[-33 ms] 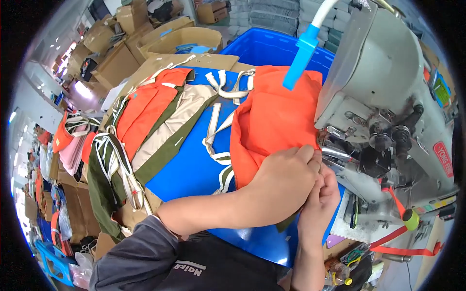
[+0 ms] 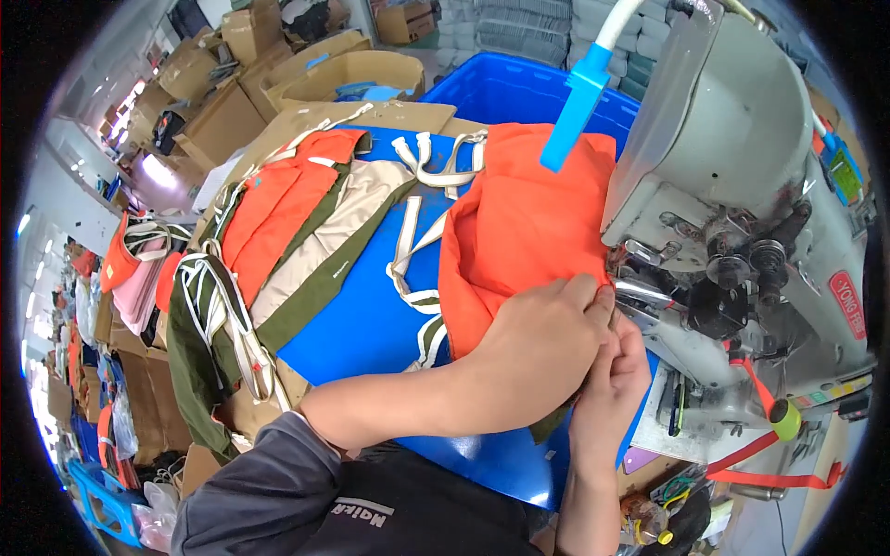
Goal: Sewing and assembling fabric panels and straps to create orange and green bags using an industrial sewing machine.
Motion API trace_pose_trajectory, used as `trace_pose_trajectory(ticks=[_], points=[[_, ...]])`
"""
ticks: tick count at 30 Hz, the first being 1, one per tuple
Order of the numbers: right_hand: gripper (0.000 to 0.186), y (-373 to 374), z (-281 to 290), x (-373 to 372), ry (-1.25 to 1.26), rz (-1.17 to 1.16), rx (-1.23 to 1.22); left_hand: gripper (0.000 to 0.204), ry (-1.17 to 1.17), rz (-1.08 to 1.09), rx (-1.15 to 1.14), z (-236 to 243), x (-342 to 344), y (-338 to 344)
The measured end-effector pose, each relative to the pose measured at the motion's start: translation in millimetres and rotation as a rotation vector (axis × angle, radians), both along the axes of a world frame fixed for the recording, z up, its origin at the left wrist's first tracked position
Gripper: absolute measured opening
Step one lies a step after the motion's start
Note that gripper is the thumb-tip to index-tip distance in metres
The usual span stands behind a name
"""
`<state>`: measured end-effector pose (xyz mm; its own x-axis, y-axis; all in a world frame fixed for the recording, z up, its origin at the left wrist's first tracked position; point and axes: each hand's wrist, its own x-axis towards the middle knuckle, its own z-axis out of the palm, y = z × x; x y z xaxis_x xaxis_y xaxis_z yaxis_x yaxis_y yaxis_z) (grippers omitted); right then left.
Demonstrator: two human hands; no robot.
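Observation:
An orange fabric piece [image 2: 528, 222] with white-and-green straps [image 2: 408, 241] along its left side lies on the blue tabletop [image 2: 343, 324]. At its near right edge, right beside the sewing machine [image 2: 732, 120], my left hand [image 2: 538, 334] pinches the cloth. My right hand [image 2: 616, 366] is just below, fingers bent and pressed together on the same edge. The two hands touch, and the fingertips partly hide the gripped edge. A bit of dark green cloth [image 2: 552, 426] shows beneath my left wrist.
More orange, green and beige pieces [image 2: 306, 250] with straps lie to the left. A blue bin [image 2: 491, 83] and cardboard boxes [image 2: 343, 74] stand behind. A blue-tipped hose [image 2: 570, 111] hangs over the cloth. Red tape [image 2: 742, 454] runs beside the machine at right.

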<state>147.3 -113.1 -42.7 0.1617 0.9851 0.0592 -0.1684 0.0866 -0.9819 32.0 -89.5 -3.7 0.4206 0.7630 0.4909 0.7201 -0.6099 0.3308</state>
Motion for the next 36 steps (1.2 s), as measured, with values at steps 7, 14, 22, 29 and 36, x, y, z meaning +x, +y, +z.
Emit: trace_pose_trajectory(ticks=[7,14,22,29,36], points=[[0.02,-16,-1,0,-0.155,-0.045,-0.001,0.032,-0.049,0.078,-0.113,9,-10,-19],[0.019,-24,10,9,-0.248,-0.005,-0.062,0.026,0.055,0.135,-0.108,13,-5,-22],[0.02,-25,3,15,-0.286,0.033,0.009,0.025,-0.013,0.08,-0.094,8,-1,-26],[0.023,-30,7,7,-0.289,0.027,0.028,0.035,-0.009,0.034,-0.038,3,1,-24],[0.027,-21,0,4,-0.15,-0.001,0.025,0.041,-0.01,0.03,-0.059,-3,3,-12]])
